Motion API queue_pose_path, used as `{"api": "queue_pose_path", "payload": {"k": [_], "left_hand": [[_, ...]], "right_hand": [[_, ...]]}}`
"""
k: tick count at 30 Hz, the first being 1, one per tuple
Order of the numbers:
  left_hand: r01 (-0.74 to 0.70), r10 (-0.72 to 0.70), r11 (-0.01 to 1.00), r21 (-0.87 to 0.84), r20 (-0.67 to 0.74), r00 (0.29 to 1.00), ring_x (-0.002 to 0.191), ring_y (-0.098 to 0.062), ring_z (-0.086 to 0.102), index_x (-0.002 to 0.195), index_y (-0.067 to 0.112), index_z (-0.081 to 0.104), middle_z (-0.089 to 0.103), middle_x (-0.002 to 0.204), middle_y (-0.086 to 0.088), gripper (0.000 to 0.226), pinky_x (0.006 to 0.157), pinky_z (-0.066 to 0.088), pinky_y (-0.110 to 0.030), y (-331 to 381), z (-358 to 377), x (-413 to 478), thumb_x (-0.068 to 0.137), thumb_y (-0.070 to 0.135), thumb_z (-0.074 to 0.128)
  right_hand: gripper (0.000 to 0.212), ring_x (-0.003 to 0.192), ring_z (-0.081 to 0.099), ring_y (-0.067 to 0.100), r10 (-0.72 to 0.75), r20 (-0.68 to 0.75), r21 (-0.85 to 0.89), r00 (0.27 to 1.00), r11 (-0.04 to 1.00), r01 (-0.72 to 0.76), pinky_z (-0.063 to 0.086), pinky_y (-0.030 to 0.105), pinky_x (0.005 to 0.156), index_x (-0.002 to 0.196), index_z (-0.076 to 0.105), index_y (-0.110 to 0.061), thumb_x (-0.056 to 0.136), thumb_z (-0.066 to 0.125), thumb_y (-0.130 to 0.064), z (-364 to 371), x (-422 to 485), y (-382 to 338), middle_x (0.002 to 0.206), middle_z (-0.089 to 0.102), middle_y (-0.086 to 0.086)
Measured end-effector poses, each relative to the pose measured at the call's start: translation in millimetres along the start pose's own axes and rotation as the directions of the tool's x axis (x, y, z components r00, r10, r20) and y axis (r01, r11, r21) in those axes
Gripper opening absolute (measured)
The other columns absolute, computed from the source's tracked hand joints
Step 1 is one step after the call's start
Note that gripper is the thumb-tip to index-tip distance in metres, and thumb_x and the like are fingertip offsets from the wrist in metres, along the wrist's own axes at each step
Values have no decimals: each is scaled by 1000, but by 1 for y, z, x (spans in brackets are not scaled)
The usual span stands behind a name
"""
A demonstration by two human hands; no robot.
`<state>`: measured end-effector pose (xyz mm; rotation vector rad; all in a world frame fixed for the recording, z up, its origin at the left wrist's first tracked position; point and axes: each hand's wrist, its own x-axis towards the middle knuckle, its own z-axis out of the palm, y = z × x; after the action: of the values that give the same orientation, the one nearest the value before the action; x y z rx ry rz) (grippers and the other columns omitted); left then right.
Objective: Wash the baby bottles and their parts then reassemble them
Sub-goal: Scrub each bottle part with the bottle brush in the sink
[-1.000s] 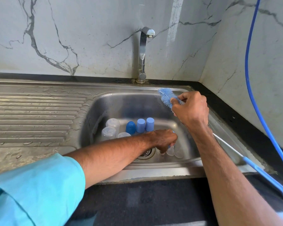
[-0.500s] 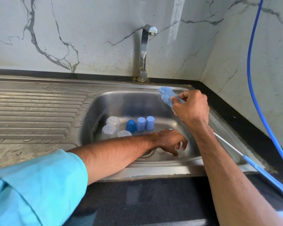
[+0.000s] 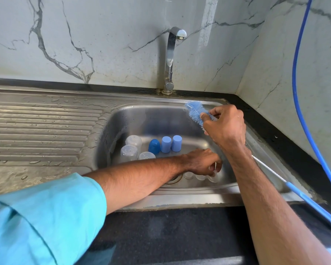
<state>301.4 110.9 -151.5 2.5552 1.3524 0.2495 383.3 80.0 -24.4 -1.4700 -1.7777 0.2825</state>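
Now the right hand (image 3: 225, 127) grips the long blue-bristled bottle brush (image 3: 196, 113), axis running ten to four o'clock, bristles at ten. Left hand (image 3: 201, 162) pinches a small clear plastic part (image 3: 213, 170) in the stainless steel sink (image 3: 141, 119), marble-patterned wall (image 3: 103, 44) behind.

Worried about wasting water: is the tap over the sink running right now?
Off, it seems: no stream falls from the chrome steel tap into the stainless steel sink; only bare basin wall shows beneath.
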Motion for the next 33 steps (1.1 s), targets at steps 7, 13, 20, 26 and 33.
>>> {"api": "queue_pose_path", "payload": {"k": [7, 13, 20, 26, 33], "left_hand": [[18, -18, 1000, 4, 4, 1000, 87, -10, 52, 116, 17, 61, 68, 108, 5, 37, 73, 47, -34, -2, -6, 0, 90, 40, 74], [7, -10, 991, 135, 22, 1000, 84, -24, 51, 95, 16, 51, 54, 95, -1, 20, 68, 43, -35, 0, -43, -16, 89, 20, 69], [179, -202, 957, 229, 82, 976, 94, -20, 58, 104, 18, 64, 65, 106, -2, 14, 92, 53, -39, -25, -91, -92, 91, 24, 66], [362, -354, 924, 124, -83, 932, 114, -23, 63, 117, 28, 68, 71, 121, 5, 53, 96, 52, -37, -43, -118, -156, 80, 66, 72], [344, -417, 863, 370, 137, 898, 123, -25, 45, 139, 28, 54, 63, 127, 1, 87, 96, 33, -46, -35, -109, -168, 69, 74, 78]], "right_hand": [[26, 68, 72, 26, -3, 12, -16, 1000, 1000, 3, 62, 47, 73, 80, 72, -15, 89, 76, -40, -1, 1, 0, 69, 72, 2], [24, 71, 70, 24, -7, 65, -49, 998, 999, 10, 56, 36, 64, 81, 75, -15, 90, 75, -37, 0, -1, -1, 70, 71, 1], [17, 83, 72, 20, -70, 186, 36, 980, 997, 64, 61, 40, 79, 92, 77, -23, 91, 71, -38, 15, -22, -30, 86, 75, -3], [31, 75, 70, 4, -85, 347, 129, 934, 991, 42, 58, 38, 86, 114, 71, -25, 86, 72, -41, 14, -33, -38, 89, 72, -14], [60, 102, 65, 11, -103, 478, 32, 872, 995, 100, 55, 30, 89, 129, 63, -24, 69, 73, -23, 13, -26, -25, 114, 68, -8]]}}
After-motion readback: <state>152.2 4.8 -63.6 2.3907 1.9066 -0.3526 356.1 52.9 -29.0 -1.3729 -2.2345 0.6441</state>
